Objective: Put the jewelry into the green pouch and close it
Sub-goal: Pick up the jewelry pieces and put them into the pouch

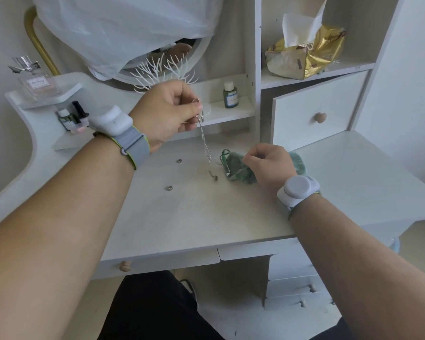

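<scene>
My left hand (168,111) is raised above the desk and pinches the top of a thin silver necklace (205,141). The chain hangs straight down, and its lower end reaches the desk just left of the green pouch (233,165). The sheer green pouch lies on the desk with its mouth facing left. My right hand (269,165) grips the pouch at its mouth and covers its right part. Two small silver rings (179,161) (168,188) lie on the desk to the left. A small dark pendant piece (214,177) rests near the pouch mouth.
The white vanity desk (206,217) has a back shelf with a green bottle (229,94) and a white branch-shaped jewelry stand (165,69). A perfume bottle (38,84) and small bottles stand at the left. A gold tissue pack (307,57) sits in the right cubby above a drawer.
</scene>
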A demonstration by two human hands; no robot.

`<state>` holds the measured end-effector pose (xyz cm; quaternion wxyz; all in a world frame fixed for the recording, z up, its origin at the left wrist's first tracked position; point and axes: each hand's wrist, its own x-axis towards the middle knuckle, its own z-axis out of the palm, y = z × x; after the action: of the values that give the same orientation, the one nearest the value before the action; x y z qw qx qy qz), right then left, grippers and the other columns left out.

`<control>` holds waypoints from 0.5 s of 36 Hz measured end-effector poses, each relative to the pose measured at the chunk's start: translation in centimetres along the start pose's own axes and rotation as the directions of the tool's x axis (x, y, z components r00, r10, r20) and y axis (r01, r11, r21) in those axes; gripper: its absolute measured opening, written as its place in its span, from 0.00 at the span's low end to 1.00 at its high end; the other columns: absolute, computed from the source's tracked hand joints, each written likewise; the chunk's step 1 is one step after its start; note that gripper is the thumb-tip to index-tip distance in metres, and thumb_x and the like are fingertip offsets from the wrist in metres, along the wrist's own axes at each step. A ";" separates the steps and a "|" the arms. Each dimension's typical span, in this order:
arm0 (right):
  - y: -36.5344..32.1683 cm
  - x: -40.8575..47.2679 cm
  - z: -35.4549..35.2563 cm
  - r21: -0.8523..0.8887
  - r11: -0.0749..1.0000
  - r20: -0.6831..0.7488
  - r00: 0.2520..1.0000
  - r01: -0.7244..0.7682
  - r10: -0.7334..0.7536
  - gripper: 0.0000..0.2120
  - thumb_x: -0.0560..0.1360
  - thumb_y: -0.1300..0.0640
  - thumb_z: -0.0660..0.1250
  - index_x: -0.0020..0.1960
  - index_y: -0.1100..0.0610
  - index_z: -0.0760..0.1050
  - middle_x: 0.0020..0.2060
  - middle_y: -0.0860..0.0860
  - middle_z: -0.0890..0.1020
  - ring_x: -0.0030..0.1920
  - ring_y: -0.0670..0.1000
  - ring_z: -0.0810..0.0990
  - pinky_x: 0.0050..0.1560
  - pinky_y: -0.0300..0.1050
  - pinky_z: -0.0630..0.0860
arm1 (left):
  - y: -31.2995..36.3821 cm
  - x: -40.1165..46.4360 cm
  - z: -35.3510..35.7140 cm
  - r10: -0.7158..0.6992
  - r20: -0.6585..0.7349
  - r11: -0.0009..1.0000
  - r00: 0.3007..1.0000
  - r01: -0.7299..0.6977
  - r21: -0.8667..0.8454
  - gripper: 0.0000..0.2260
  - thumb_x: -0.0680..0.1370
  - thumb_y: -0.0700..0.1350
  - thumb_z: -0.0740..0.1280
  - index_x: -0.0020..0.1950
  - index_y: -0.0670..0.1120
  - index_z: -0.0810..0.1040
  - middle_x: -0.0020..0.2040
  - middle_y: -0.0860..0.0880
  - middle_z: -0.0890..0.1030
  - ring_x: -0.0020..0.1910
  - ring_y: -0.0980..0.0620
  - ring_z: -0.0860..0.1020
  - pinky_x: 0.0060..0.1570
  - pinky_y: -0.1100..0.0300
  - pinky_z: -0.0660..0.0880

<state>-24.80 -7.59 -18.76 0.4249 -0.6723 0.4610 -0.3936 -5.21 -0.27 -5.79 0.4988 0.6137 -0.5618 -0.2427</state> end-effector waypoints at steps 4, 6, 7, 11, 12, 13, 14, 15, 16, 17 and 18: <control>0.0 0.1 0.0 0.004 1.000 0.004 1.000 -0.003 0.003 0.09 0.74 0.58 0.70 0.35 0.53 0.81 0.29 0.51 0.82 0.31 0.52 0.79 0.37 0.49 0.81 | -2.3 -0.4 0.7 -0.017 0.026 0.981 1.000 0.011 0.191 0.07 0.78 0.36 0.69 0.42 0.46 0.77 0.37 0.48 0.79 0.32 0.54 0.79 0.42 0.55 0.81; 0.0 0.1 0.0 0.007 1.000 0.004 1.000 -0.013 0.013 0.09 0.74 0.59 0.70 0.35 0.54 0.81 0.29 0.53 0.82 0.31 0.53 0.80 0.37 0.49 0.82 | -3.4 -0.5 1.2 -0.017 0.017 0.953 1.000 0.011 0.302 0.08 0.77 0.37 0.70 0.40 0.48 0.78 0.35 0.49 0.80 0.31 0.54 0.80 0.43 0.51 0.82; 0.0 0.1 0.0 0.010 1.000 0.004 1.000 -0.017 0.017 0.09 0.74 0.59 0.70 0.35 0.54 0.81 0.29 0.54 0.82 0.30 0.53 0.80 0.37 0.49 0.82 | -3.9 -0.5 1.4 -0.013 0.012 0.930 1.000 0.008 0.368 0.08 0.76 0.38 0.71 0.40 0.49 0.78 0.35 0.50 0.80 0.32 0.52 0.81 0.43 0.50 0.83; -0.2 0.1 0.0 0.017 1.000 0.012 1.000 -0.023 0.023 0.09 0.74 0.59 0.70 0.35 0.54 0.81 0.28 0.52 0.81 0.30 0.53 0.78 0.35 0.46 0.79 | -5.7 -0.9 3.3 -0.043 0.103 0.803 0.994 -0.027 0.595 0.04 0.74 0.43 0.71 0.42 0.52 0.80 0.37 0.53 0.82 0.39 0.48 0.83 0.47 0.53 0.81; -0.2 0.2 0.0 0.018 1.000 0.013 1.000 -0.025 0.024 0.09 0.74 0.59 0.70 0.35 0.54 0.81 0.28 0.52 0.81 0.29 0.52 0.78 0.34 0.44 0.78 | -6.1 -1.0 3.8 -0.055 0.139 0.770 0.989 -0.047 0.637 0.03 0.74 0.44 0.72 0.44 0.53 0.81 0.36 0.55 0.80 0.39 0.50 0.81 0.46 0.57 0.79; -0.1 0.2 0.0 0.018 0.999 0.012 1.000 -0.026 0.026 0.09 0.74 0.59 0.70 0.35 0.54 0.81 0.27 0.50 0.81 0.28 0.50 0.78 0.32 0.42 0.77 | -6.5 -1.2 4.4 -0.065 0.169 0.735 0.983 -0.067 0.675 0.03 0.74 0.45 0.72 0.46 0.53 0.82 0.36 0.57 0.79 0.39 0.52 0.79 0.42 0.61 0.76; 0.0 0.2 0.0 0.016 0.999 0.009 1.000 -0.027 0.027 0.10 0.74 0.59 0.70 0.35 0.53 0.81 0.26 0.48 0.80 0.26 0.47 0.76 0.30 0.39 0.76 | -6.8 -1.3 4.8 -0.076 0.194 0.701 0.978 -0.086 0.708 0.05 0.75 0.47 0.71 0.49 0.54 0.82 0.37 0.58 0.78 0.40 0.53 0.77 0.39 0.63 0.72; 0.0 0.2 0.0 0.016 0.999 0.006 1.000 -0.029 0.029 0.10 0.74 0.59 0.70 0.34 0.53 0.80 0.24 0.46 0.79 0.24 0.45 0.75 0.27 0.37 0.74 | -7.0 -1.3 5.3 -0.082 0.219 0.674 0.972 -0.108 0.731 0.07 0.76 0.47 0.71 0.53 0.53 0.83 0.39 0.57 0.78 0.42 0.53 0.77 0.37 0.64 0.69; 0.0 0.2 -0.1 0.016 0.999 0.003 1.000 -0.030 0.030 0.10 0.74 0.59 0.70 0.34 0.53 0.80 0.22 0.44 0.78 0.23 0.44 0.74 0.26 0.36 0.73 | -7.3 -1.3 5.7 -0.091 0.241 0.648 0.966 -0.126 0.751 0.08 0.76 0.47 0.70 0.55 0.52 0.82 0.42 0.56 0.79 0.44 0.52 0.77 0.39 0.63 0.67; -0.1 0.1 -0.1 0.015 0.999 0.003 1.000 -0.029 0.029 0.10 0.74 0.59 0.70 0.34 0.53 0.80 0.22 0.43 0.77 0.23 0.43 0.74 0.26 0.36 0.73 | -7.4 -1.3 5.8 -0.098 0.252 0.627 0.963 -0.137 0.767 0.10 0.77 0.49 0.70 0.57 0.52 0.82 0.44 0.55 0.81 0.46 0.51 0.78 0.41 0.63 0.67; -0.1 0.1 -0.1 0.015 1.000 0.001 1.000 -0.027 0.027 0.10 0.74 0.60 0.70 0.35 0.53 0.80 0.23 0.45 0.79 0.24 0.44 0.75 0.27 0.37 0.75 | -7.5 -1.3 6.1 -0.103 0.256 0.613 0.961 -0.141 0.777 0.11 0.76 0.51 0.70 0.57 0.51 0.82 0.46 0.53 0.82 0.48 0.49 0.79 0.42 0.62 0.67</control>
<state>-24.90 -7.68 -18.64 0.4353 -0.6630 0.4671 -0.3908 -7.36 -2.10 -15.13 0.0973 0.7242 -0.6810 -0.0482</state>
